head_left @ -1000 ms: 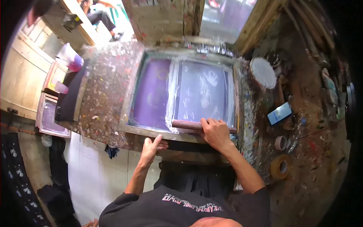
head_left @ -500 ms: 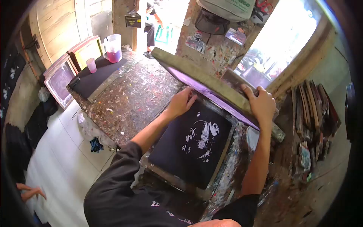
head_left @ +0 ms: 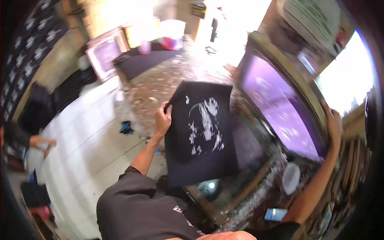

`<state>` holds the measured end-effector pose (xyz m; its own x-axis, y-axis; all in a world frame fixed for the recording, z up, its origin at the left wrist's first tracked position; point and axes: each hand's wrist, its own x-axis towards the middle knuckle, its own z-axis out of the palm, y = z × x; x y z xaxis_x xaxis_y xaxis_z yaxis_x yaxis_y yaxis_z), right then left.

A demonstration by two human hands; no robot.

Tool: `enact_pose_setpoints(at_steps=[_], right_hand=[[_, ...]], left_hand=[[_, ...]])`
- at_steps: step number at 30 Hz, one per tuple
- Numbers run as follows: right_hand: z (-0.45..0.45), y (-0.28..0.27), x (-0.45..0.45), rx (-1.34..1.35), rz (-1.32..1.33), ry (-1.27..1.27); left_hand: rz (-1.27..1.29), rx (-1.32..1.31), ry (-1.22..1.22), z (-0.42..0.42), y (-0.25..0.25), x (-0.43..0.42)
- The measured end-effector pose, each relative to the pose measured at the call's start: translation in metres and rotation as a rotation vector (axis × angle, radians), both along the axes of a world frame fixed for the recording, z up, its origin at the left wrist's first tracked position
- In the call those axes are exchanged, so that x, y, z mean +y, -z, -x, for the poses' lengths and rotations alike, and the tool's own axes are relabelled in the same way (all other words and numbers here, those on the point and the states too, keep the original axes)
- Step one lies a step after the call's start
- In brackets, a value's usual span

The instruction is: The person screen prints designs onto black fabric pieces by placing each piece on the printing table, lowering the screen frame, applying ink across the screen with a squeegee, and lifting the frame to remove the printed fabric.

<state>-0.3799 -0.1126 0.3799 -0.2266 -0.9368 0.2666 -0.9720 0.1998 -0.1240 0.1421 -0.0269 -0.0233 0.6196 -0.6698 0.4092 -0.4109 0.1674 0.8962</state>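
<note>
A black sheet with a white print on its face is lifted off the work surface. My left hand pinches it by the left edge, thumb in front. I cannot tell if it is cloth or paper. To the right, a printing screen with purple mesh and a thick wooden frame stands tilted up. My right hand grips the frame's right side, its fingers partly hidden behind the edge. Below the sheet lies a dark, shiny printing board, partly covered by it.
A paint-flecked table extends ahead, bearing a pitcher and a pink cup. Framed screens lean at the far left. A white oval lid-like thing and a blue packet lie right. Another person's hand shows at left.
My left hand has taken the printed black sheet by its edge and raised it off the board, toward the left. The screen is tilted further up, with my right hand still on it.
</note>
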Motion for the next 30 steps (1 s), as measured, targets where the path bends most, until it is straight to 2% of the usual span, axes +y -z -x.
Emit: enact_pose_setpoints(at_steps=[1,2,3,4,6,7,8,10,11,12,14,15,16,18,19,20,22,24,26,28,30], right_hand=[[0.049,0.017,-0.03,0.097,0.11,-0.051],[0.054,0.02,-0.035,0.148,0.067,-0.115],[0.058,0.022,-0.04,0.196,0.027,-0.182],[0.01,0.007,-0.007,0.025,-0.07,0.01],[-0.011,0.019,0.011,-0.013,-0.024,-0.013],[-0.014,0.022,0.025,-0.014,0.003,0.012],[-0.023,0.022,0.037,-0.014,0.013,0.011],[-0.045,0.037,0.064,0.083,0.049,0.071],[-0.057,0.043,0.079,0.083,0.058,0.078],[-0.069,0.052,0.096,0.079,0.079,0.082],[-0.097,0.075,0.139,0.132,0.135,0.089],[-0.108,0.093,0.158,0.137,0.194,0.06],[-0.116,0.119,0.176,0.199,0.323,0.006],[-0.137,0.16,0.216,0.278,0.221,-0.072],[-0.121,0.22,0.221,0.374,0.318,-0.111],[-0.148,0.221,0.242,0.37,0.104,-0.107],[-0.146,0.287,0.242,0.168,-0.012,-0.139],[-0.136,0.336,0.237,0.097,-0.094,-0.194],[-0.132,0.353,0.232,0.068,-0.034,-0.199],[-0.135,0.35,0.236,0.025,-0.124,-0.237],[-0.148,0.337,0.239,0.06,-0.222,-0.183]], left_hand=[[0.06,-0.052,-0.15,-0.037,0.007,0.012],[0.035,-0.007,-0.175,-0.071,0.005,0.024],[0.048,-0.094,-0.359,-0.095,0.016,0.026],[0.068,-0.182,-0.532,-0.118,0.029,0.022],[0.011,-0.078,-0.492,-0.153,0.034,0.023],[-0.216,-0.015,-0.426,-0.17,0.047,0.021],[-0.238,-0.098,-0.542,-0.169,0.063,0.012],[-0.086,-0.4,-0.762,-0.114,0.036,0.009],[0.0,-0.396,-0.453,-0.067,-0.027,0.035],[0.11,-0.227,-0.107,-0.018,-0.039,0.043],[0.225,0.306,0.517,0.08,-0.065,0.06],[0.157,0.12,0.573,0.115,-0.06,0.064],[0.142,0.287,0.688,0.144,-0.077,0.079],[0.132,0.462,0.801,0.168,-0.091,0.105],[-0.215,0.441,0.796,0.17,-0.086,0.122],[-0.561,0.398,0.785,0.171,-0.081,0.138],[-0.621,0.388,0.604,0.163,-0.025,0.15],[-0.647,0.324,0.627,0.147,-0.011,0.163],[-0.636,0.085,0.464,0.149,0.037,0.163],[-0.664,0.269,0.635,0.142,0.059,0.162],[-0.645,0.322,0.631,0.142,0.019,0.163]])
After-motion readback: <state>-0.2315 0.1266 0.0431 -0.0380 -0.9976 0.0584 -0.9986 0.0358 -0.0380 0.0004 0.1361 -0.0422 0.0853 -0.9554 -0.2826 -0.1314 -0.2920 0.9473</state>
